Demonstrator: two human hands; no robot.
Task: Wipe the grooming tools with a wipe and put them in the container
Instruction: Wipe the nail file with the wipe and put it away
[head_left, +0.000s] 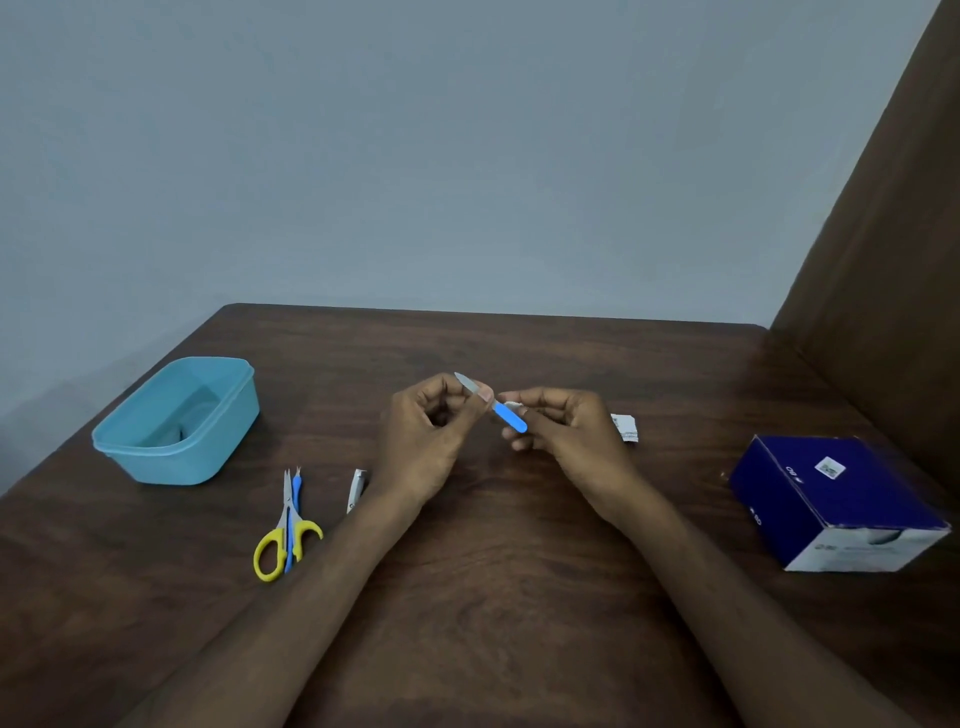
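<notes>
Above the middle of the table, my left hand (431, 431) pinches the metal blade end of a nail file with a blue handle (506, 414). My right hand (563, 423) holds a small white wipe (511, 404) against the file's handle. A light blue plastic container (176, 421) stands open at the left; something dark lies at its bottom. Yellow-handled scissors (285, 535), a thin blue-handled tool (295, 512) and a metal nail clipper (356, 488) lie on the table near my left forearm.
A torn white wipe sachet (626, 427) lies just right of my right hand. A dark blue cardboard box (836, 501) stands at the right. A brown panel (893, 234) rises along the table's right side. The wall lies behind the wooden table (493, 597).
</notes>
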